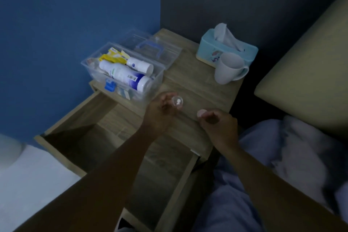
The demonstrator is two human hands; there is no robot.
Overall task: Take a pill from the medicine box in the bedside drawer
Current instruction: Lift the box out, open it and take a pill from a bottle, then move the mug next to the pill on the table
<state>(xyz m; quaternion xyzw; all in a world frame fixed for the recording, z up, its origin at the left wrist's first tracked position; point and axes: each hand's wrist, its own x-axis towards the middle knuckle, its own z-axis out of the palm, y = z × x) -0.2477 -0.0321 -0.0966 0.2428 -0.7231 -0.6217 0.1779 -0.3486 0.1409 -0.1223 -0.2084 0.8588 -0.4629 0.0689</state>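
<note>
Item: small clear round pill container [177, 102], held at its left rim by the fingers of my left hand [160, 111], mouth tipped toward me, above the pale wood-grain bedside table [197, 81]. Contents: one small white pill [178, 102], resting on the container's floor.

Item: small round pinkish cap [201, 113], pinched at the fingertips of my right hand [216, 120], fingers curled shut around it. It sits near the container, to its right and slightly lower, not touching.

Item: clear plastic medicine box [122, 73], lid thrown back, on the table's left side, holding white bottles and yellow packets. The wooden drawer [105, 133] below stands pulled out (the visible part looks bare).

Also present: pale blue tissue box [226, 49] and white ceramic mug [228, 70], at the table's far right.

Risks, as I judge them: the container is tipped and gripped only at one edge, so a further tilt or a slip could send the pill rolling out onto the table or down into the open drawer. The light is dim, and a dropped white pill would be hard to find. My right hand is occupied by the cap, so it cannot pick the pill out until the cap is set down.
</note>
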